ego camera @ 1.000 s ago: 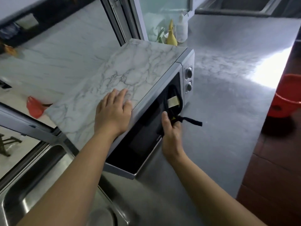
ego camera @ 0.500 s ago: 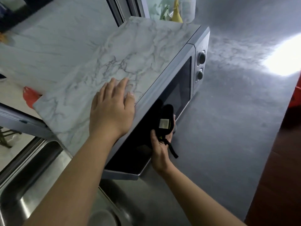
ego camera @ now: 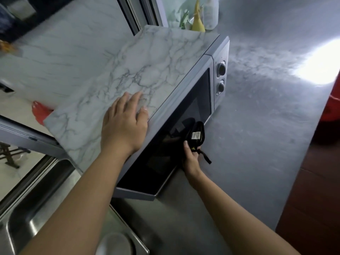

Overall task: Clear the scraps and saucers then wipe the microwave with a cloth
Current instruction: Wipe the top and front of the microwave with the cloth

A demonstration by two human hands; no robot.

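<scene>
The microwave [ego camera: 165, 74] has a marble-patterned top, a dark glass door and two silver knobs, and stands on the grey counter. My left hand [ego camera: 125, 124] lies flat with straight fingers on its top near the front edge. My right hand [ego camera: 191, 159] grips a black cloth [ego camera: 196, 134] with a white tag and a dangling strap, pressing it against the lower part of the glass door. No scraps or saucers are visible on the microwave.
A steel sink [ego camera: 36, 208] lies at the lower left with a round lid or bowl [ego camera: 114, 243] at its edge. A yellow item [ego camera: 197, 23] and a bottle [ego camera: 210, 13] stand behind the microwave. A red bucket [ego camera: 333, 107] sits at the right edge, past the grey counter [ego camera: 266, 144].
My right hand has slid the black cloth down and leftward across the glass door, then slightly back right. My left hand stays flat on the microwave's top.
</scene>
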